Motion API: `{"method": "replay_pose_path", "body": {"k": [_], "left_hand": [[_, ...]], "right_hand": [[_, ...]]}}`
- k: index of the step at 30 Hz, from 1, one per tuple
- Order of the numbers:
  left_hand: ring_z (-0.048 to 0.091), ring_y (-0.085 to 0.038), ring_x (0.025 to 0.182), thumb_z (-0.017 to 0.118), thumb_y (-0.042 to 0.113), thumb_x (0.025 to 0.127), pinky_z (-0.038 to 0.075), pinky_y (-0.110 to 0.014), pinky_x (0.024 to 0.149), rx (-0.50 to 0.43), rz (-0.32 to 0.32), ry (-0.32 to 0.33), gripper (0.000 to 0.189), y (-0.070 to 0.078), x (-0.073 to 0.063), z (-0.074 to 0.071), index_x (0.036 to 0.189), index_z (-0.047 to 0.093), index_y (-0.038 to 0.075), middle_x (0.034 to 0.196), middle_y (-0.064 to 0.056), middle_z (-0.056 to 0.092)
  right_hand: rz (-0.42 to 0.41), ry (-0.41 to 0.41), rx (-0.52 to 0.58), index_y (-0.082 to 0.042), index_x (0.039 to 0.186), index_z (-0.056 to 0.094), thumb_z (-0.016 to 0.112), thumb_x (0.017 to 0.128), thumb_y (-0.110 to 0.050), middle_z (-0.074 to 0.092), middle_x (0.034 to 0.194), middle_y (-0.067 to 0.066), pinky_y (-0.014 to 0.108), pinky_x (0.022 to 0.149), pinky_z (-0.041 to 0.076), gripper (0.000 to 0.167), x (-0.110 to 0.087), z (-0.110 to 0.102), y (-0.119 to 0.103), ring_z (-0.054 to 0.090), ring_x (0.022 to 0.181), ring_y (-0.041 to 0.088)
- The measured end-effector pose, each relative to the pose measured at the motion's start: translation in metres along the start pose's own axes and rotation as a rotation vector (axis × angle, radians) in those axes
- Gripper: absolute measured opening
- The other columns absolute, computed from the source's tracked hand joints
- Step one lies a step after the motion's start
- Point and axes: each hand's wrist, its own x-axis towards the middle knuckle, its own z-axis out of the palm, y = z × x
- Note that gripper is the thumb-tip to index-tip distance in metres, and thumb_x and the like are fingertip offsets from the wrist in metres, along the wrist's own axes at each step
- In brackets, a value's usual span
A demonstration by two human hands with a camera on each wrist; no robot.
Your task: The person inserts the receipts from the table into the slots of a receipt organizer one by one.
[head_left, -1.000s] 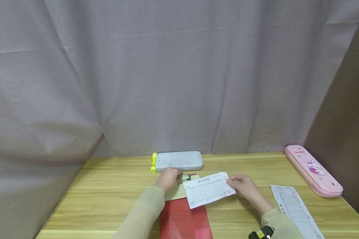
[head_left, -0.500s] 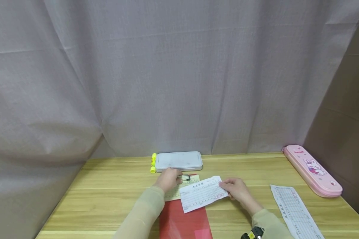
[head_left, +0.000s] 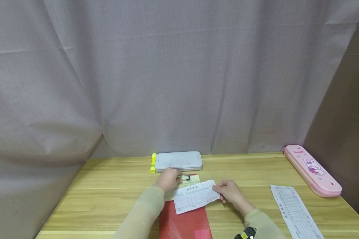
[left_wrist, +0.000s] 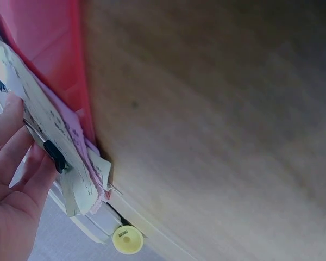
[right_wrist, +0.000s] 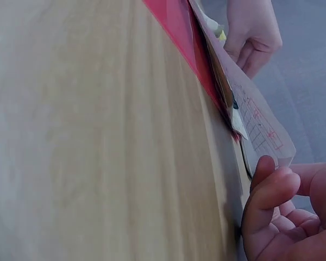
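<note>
A red clipboard [head_left: 182, 222] lies on the table, with a yellowish printed sheet [head_left: 195, 181] on its upper part. My left hand [head_left: 167, 179] is at its top end and pinches the wire clip [left_wrist: 54, 156] with its black corner. In the left wrist view, several layered papers, one of them pinkish purple [left_wrist: 70, 120], show beneath that clip. My right hand [head_left: 230, 192] pinches the right edge of a white printed form [head_left: 194, 199] between thumb and fingers. The form is tilted and overlaps the yellowish sheet and the board in the head view. Red print [right_wrist: 266, 128] marks its held end.
Behind the clipboard stand a pale grey case [head_left: 179, 160] and a yellow glue stick [head_left: 153, 162]. Another white printed form [head_left: 297, 212] lies at the right, near a pink pencil case [head_left: 314, 171] with a rabbit on it. A grey curtain [head_left: 179, 76] hangs behind the table.
My right hand has moved left and a little towards me, carrying the white form further over the yellowish sheet and the clipboard. The left hand has stayed at the clip.
</note>
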Motion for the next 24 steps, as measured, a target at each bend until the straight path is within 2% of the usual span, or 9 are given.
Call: {"method": "replay_pose_path", "body": {"k": [9, 16, 24], "left_hand": [[0.067, -0.017, 0.096, 0.074, 0.02, 0.082, 0.053, -0.03, 0.084, -0.007, -0.028, -0.025, 0.025, 0.001, 0.0, -0.002, 0.105, 0.073, 0.011, 0.1, -0.001, 0.072], [0.067, -0.016, 0.095, 0.074, 0.022, 0.083, 0.054, -0.029, 0.083, -0.009, -0.022, -0.025, 0.025, -0.001, 0.001, 0.0, 0.105, 0.072, 0.011, 0.099, 0.0, 0.072], [0.068, -0.014, 0.089, 0.075, 0.021, 0.081, 0.054, -0.028, 0.079, 0.034, 0.042, 0.023, 0.022, -0.002, 0.0, 0.001, 0.101, 0.074, 0.011, 0.093, 0.0, 0.073]], "right_hand": [[0.005, 0.022, 0.002, 0.004, 0.082, 0.062, 0.063, 0.087, -0.007, 0.049, 0.054, 0.002, 0.019, 0.04, 0.04, 0.013, 0.0, 0.01, -0.005, 0.043, 0.043, 0.008], [0.011, 0.034, 0.016, 0.004, 0.081, 0.061, 0.062, 0.087, -0.007, 0.051, 0.054, 0.004, 0.02, 0.041, 0.042, 0.013, 0.0, 0.02, -0.009, 0.045, 0.043, 0.008], [0.006, 0.04, 0.04, 0.003, 0.08, 0.061, 0.062, 0.088, -0.006, 0.05, 0.053, 0.003, 0.02, 0.04, 0.042, 0.012, 0.002, 0.032, -0.012, 0.045, 0.042, 0.008]]}}
